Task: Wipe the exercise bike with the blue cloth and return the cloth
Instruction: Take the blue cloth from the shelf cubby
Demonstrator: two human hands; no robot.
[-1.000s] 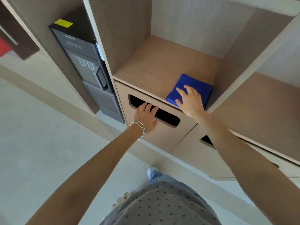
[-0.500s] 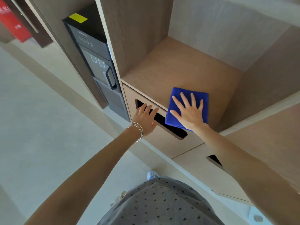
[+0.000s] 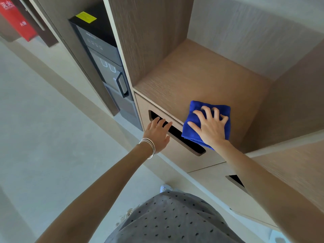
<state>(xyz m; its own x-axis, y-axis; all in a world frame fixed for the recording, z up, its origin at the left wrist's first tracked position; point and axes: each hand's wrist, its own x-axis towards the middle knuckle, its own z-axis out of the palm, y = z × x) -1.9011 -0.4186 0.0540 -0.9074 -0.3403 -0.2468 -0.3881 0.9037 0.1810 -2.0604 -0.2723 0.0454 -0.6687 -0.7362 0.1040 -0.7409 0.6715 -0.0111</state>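
Observation:
The folded blue cloth [image 3: 193, 120] lies at the front edge of a wooden shelf [image 3: 192, 76], its near side hanging over the edge. My right hand [image 3: 210, 127] rests on top of it with fingers curled into the fabric. My left hand [image 3: 157, 133], with thin silver bangles on the wrist, is held flat with fingers apart against the cabinet front, fingertips at the dark slot handle [image 3: 177, 133] below the shelf. The exercise bike is not in view.
A dark upright appliance [image 3: 103, 55] with a yellow label stands in the niche to the left. A second cabinet door with a slot [image 3: 235, 179] is at the lower right. A red panel [image 3: 15, 21] hangs at the far left. Pale floor lies on the left.
My right hand has slid the cloth towards the shelf's front edge and its fingers have curled from flat into the fabric. My left hand stays at the slot handle.

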